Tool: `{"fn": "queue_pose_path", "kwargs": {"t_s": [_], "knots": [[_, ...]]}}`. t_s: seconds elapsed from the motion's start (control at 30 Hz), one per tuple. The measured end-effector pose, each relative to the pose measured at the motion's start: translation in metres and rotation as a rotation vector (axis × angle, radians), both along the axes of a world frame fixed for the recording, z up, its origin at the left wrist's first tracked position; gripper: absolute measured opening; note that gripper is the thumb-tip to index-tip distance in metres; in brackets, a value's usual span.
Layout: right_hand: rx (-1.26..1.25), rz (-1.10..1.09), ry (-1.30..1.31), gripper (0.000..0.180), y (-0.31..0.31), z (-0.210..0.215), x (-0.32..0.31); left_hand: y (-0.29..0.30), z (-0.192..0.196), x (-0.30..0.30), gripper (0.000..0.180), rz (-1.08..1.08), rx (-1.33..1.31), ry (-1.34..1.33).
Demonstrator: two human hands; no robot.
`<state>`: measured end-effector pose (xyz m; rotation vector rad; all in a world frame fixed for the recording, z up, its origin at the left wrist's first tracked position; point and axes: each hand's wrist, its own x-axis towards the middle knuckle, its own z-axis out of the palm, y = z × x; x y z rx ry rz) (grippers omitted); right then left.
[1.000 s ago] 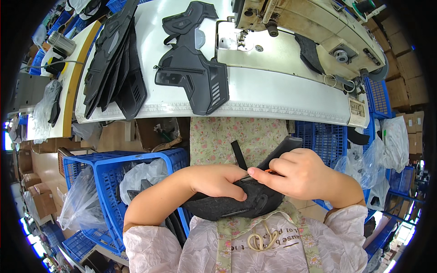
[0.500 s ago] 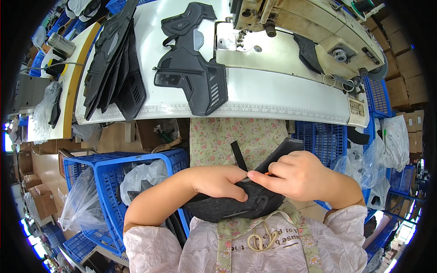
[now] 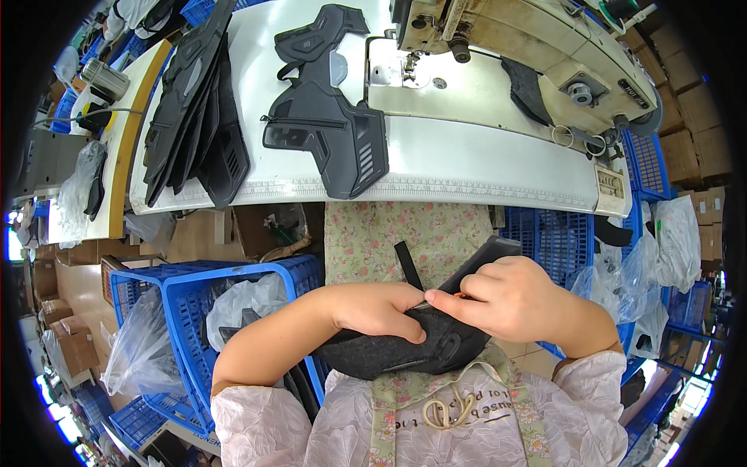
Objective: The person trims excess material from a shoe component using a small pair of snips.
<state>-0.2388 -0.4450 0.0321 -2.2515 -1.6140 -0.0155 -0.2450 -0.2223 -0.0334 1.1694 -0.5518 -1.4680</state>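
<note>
A floppy black fabric piece (image 3: pixel 397 354) is bent across my lap, its grey-edged end (image 3: pixel 489 253) sticking up behind my right hand and a narrow black strap (image 3: pixel 406 265) standing up from it. My left hand (image 3: pixel 381 310) grips its upper edge, thumb laid over the dark cloth. Close beside it, my right hand (image 3: pixel 506 300) is closed, index finger pointing to my left fingertips. An orange bit shows under its fingers, with a thin metallic sliver by the fingertip; the rest of this small tool is hidden.
Ahead stands a white sewing table (image 3: pixel 467 156) with a sewing machine (image 3: pixel 537 47). On it lie a black zippered panel (image 3: pixel 331 117), a stack of similar panels (image 3: pixel 202 117) and a small black piece (image 3: pixel 527 89). Blue crates (image 3: pixel 183 311) stand left of me, more at right.
Both hands stay almost in place, still holding the black piece. My right hand and the raised end have shifted very slightly to the right.
</note>
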Motion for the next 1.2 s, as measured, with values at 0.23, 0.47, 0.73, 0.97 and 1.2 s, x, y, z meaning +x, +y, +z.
{"fn": "queue_pose_path", "kwargs": {"t_s": [0.23, 0.47, 0.73, 0.97, 1.2], "knots": [[0.04, -0.045, 0.072, 0.042, 0.0, -0.003, -0.002, -0.002, -0.002, -0.005, 0.024, 0.088, -0.05, -0.03], [0.194, -0.193, 0.087, 0.038, -0.003, 0.005, 0.004, 0.003, 0.008, 0.001, 0.027, 0.068, -0.047, 0.059], [0.913, -0.964, 0.655, 0.035, -0.043, -0.06, -0.03, 0.037, 0.008, 0.001, 0.036, 0.756, -0.05, 0.301], [1.275, -0.967, 1.385, 0.036, -0.005, -0.092, -0.058, 0.009, -0.015, 0.002, 0.037, 0.975, -0.181, 0.326], [1.269, -1.119, 1.255, 0.031, 0.001, -0.082, -0.043, 0.002, -0.031, -0.002, 0.032, 1.026, -0.202, 0.409]]}}
